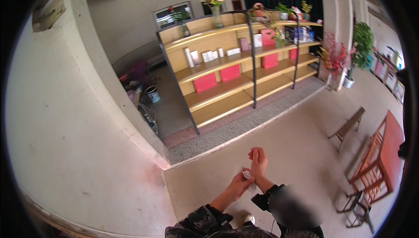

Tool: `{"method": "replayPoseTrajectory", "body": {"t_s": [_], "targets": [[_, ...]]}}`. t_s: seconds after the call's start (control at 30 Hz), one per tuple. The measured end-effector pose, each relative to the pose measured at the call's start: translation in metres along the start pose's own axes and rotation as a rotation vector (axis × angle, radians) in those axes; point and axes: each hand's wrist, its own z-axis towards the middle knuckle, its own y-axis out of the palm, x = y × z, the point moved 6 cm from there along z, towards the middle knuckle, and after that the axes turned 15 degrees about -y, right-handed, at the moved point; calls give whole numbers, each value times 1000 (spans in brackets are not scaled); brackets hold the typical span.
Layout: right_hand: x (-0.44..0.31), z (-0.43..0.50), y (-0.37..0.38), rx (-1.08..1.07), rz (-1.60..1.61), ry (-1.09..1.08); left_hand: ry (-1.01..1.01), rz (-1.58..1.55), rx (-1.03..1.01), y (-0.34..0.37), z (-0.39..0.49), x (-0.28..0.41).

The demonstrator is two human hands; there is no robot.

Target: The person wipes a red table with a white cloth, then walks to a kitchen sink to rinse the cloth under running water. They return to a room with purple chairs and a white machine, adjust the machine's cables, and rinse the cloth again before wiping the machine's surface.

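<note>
My left hand [238, 186] pinches a small white piece, possibly tissue [247, 174], between thumb and fingers. It is close against the inner side of my right wrist, and whether the white piece touches the skin is hard to tell. Raised just above it, my right hand [259, 163] has its fingers curled inward, and nothing shows in it. Both forearms come out of dark camouflage sleeves [204, 219]. Beneath the hands lies the bare concrete floor [209, 185], with one white shoe [249, 219] visible.
A wooden shelf unit [226, 100] holding boxes, red bags and plants stands ahead on a raised strip. A white wall [98, 159] rises at the left. To the right are a wooden bench [349, 125], a reddish wooden table [389, 153] and a dark stool [358, 210].
</note>
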Motion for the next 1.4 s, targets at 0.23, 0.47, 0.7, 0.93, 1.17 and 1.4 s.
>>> {"method": "replayPoseTrajectory", "body": {"t_s": [0.23,0.47,0.7,0.93,1.17,1.4], "targets": [[64,27,44,-178,731,696,31,-518,161,-76,54,21],[103,34,99,-775,1226,1473,-14,-248,-46,-110,108,81],[197,146,155,-1019,289,889,-90,308,398,-185,139,211],[194,223,242,-798,674,554,-23,-187,66,-198,179,294],[228,248,257,-1365,102,556,240,406,572,-241,208,368],[289,320,271,-1567,-171,102,587,877,1184,-263,194,444]]}}
